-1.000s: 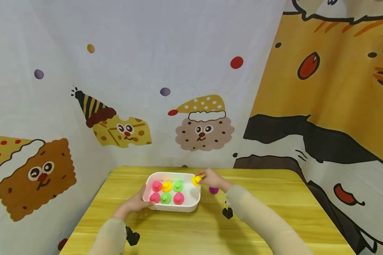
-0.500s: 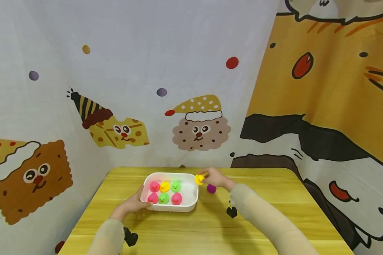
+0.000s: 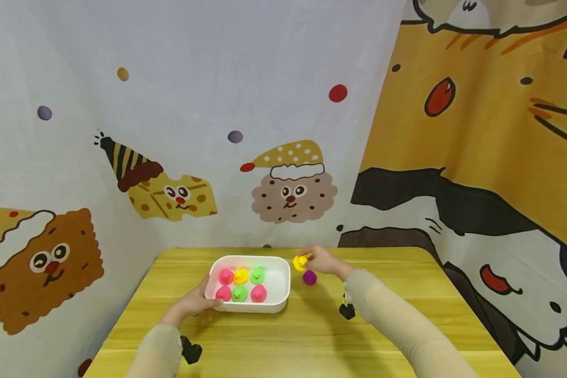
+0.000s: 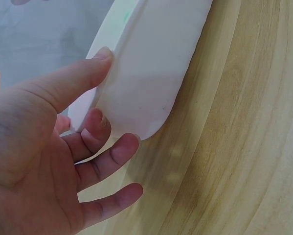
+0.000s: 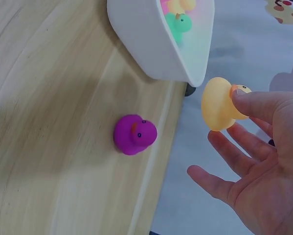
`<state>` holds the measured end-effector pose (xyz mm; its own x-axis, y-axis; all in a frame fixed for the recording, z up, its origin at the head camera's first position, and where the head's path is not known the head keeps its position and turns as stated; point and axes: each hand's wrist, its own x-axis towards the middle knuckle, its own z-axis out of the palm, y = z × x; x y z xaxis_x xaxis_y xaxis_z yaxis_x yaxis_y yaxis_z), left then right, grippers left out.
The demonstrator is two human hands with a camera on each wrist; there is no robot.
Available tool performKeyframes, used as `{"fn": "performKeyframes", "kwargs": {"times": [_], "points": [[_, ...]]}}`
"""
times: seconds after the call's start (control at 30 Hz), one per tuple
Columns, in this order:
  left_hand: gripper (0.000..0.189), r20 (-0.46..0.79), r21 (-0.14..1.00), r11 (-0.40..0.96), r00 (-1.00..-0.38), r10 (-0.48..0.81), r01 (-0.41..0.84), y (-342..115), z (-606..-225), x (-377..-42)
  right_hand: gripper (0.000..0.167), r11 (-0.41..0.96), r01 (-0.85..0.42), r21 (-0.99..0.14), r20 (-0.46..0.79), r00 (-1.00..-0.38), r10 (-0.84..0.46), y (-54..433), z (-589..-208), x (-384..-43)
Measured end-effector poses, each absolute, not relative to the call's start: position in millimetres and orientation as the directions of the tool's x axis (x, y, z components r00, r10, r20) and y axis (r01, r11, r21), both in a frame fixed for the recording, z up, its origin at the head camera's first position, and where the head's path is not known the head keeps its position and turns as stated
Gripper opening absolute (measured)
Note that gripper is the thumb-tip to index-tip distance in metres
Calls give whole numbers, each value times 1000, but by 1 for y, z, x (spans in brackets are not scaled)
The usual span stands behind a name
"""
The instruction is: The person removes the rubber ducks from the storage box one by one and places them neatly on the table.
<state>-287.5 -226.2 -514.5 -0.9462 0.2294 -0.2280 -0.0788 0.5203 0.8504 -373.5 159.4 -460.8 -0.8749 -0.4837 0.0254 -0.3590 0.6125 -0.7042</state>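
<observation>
Pinching a little yellow duck (image 5: 215,105) between the thumb and fingers of the right hand (image 3: 326,261). Holding it up in the air, a bit past the right end of a white box (image 3: 255,309). Poking the little finger out, away from the duck. Near a purple duck (image 5: 131,136), too, sitting by itself on the wooden counter (image 3: 255,346). Gripping the box at its left end with the left hand (image 3: 193,303), with the thumb on the rim near the front corner. In the box, six more ducks in two rows: pink (image 3: 226,276), yellow (image 3: 241,277) and green (image 3: 257,275) at the back, then pink, green and pink in front. Wearing pale sleeves (image 3: 397,315) on both arms. In front of a white cloth (image 3: 184,79) with a cheese in a stripy hat (image 3: 175,202), a cookie in a spotty hat (image 3: 295,202) and big cats to the right.
</observation>
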Motion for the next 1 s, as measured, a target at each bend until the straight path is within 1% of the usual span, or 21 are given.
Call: {"fn": "performKeyframes", "kwargs": {"times": [0.23, 0.4, 0.5, 0.77, 1.0], "points": [[103, -245, 851, 515, -943, 224, -99, -227, -515, -286, 32, 618, -339, -709, 11, -882, -471, 168, -460, -373], [103, -245, 856, 508, -942, 227, -100, -227, -515, -286, 30, 629, -329, -704, 12, -892, -452, 177, -459, -373], [103, -243, 857, 506, -943, 229, -98, -226, -515, -286, 30, 631, -343, -696, 22, -888, -459, 183, -458, -372], [103, -252, 848, 519, -942, 221, -105, -227, -518, -287, 30, 621, -329, -712, 18, -892, -452, 194, -459, -371], [103, -259, 847, 520, -939, 226, -108, -230, -519, -289, 29, 596, -342, -727, 34, -884, -466, 202, -461, -369]]}}
